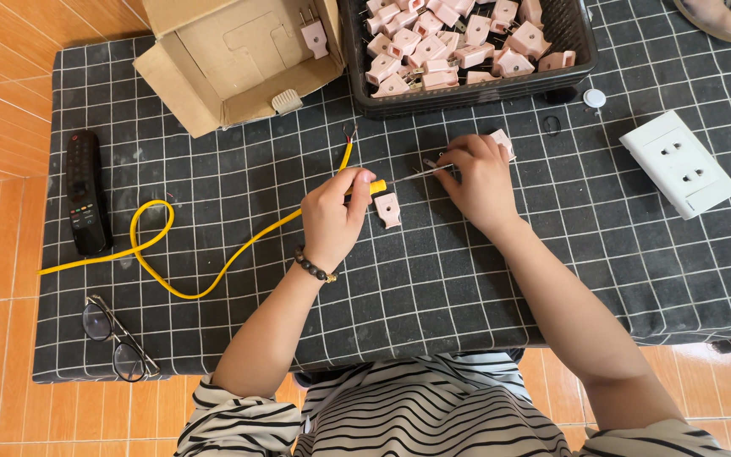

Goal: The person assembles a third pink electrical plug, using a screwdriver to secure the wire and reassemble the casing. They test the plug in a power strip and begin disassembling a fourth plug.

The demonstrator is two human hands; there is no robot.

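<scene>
While pinched, plug [501,142] between fingers [467,152]

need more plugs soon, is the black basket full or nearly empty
Full: the black basket at the table's far edge is heaped with pink plugs up to its rim.

yellow screwdriver [376,185], pink plug [502,142], both held

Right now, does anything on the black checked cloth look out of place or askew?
Mostly orderly. A lone pink plastic plug half lies loose between the left hand and right hand, and the tan cardboard box sits tipped on its side, flaps open.
</scene>
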